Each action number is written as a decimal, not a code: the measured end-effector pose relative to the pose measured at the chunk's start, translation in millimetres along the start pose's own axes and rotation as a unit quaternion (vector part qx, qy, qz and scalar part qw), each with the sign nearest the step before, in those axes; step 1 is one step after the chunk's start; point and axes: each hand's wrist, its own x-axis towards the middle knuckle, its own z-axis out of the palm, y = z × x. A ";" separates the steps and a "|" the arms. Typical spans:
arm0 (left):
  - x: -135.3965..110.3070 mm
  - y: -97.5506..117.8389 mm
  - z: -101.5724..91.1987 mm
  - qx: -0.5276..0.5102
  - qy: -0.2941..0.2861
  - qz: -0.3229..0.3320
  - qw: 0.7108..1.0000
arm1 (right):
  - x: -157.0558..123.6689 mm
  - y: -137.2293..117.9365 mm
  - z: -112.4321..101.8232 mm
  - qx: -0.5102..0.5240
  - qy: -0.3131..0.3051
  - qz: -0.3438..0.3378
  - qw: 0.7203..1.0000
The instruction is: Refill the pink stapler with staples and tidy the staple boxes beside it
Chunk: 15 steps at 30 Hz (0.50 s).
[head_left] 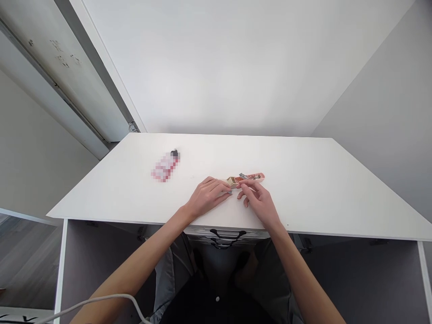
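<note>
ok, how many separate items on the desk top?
2: a pink stapler-like tool at the fingertips of both hands, and a blurred red-and-white item far left. Hands may hide small bits.

A plain home or office room: bare white desk [303, 180], blank walls [236, 67], wood-look floor [23, 261].

We've got one view only, head-mounted, so nothing overlaps with a second camera. We're looking forward and down from above the near edge of the bench [303, 180], facing the back wall [236, 67]. Mid-range, wide angle: whole bench top in frame, our forearms entering from the bottom.
</note>
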 end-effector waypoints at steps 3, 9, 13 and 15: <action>-0.1 -1.9 -0.5 -0.005 0.008 -0.039 0.999 | 8.9 -1.7 -21.2 -0.073 0.068 -0.036 0.994; -1.8 -8.0 0.0 -0.066 0.038 -0.094 0.993 | 28.7 2.5 -69.1 -0.259 0.130 -0.091 0.953; -3.1 -9.4 0.2 -0.101 0.039 -0.139 0.984 | 26.5 5.2 -77.3 -0.286 0.035 -0.023 0.957; -3.3 -9.2 -0.1 -0.109 0.035 -0.156 0.981 | 22.1 3.2 -74.3 -0.289 0.015 -0.005 0.957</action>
